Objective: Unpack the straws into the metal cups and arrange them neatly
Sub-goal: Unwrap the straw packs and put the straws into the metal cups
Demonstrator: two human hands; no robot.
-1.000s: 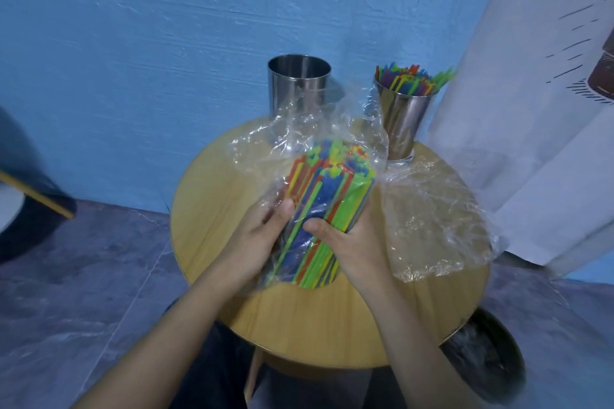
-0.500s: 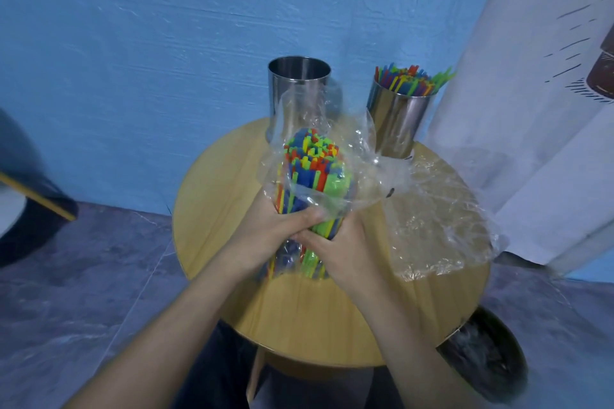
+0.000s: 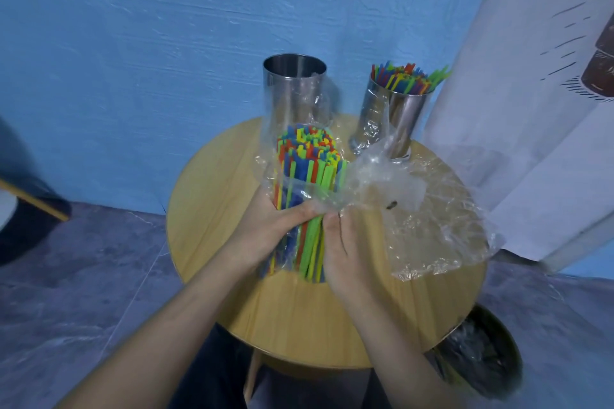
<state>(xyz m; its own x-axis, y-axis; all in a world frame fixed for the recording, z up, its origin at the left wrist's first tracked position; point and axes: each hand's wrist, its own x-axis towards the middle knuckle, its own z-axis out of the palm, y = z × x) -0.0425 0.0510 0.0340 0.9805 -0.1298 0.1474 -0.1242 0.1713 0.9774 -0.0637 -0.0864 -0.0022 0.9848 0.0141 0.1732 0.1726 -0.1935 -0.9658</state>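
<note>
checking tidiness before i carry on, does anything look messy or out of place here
Yes. In the right metal cup, a few green straws splay out past the rim instead of standing straight. Crumpled clear plastic sprawls across the table, reaching its right edge.

The bundle of thin plastic straws (image 3: 307, 176) is showing red, blue, green and yellow. The empty cylindrical metal cup (image 3: 292, 96) and the straw-filled metal cup (image 3: 407, 119) are gleaming silver. The round wooden tabletop (image 3: 299, 312) is showing pale tan, straight-grained; the crinkled plastic wrapping (image 3: 428, 219) is looking clear.
</note>
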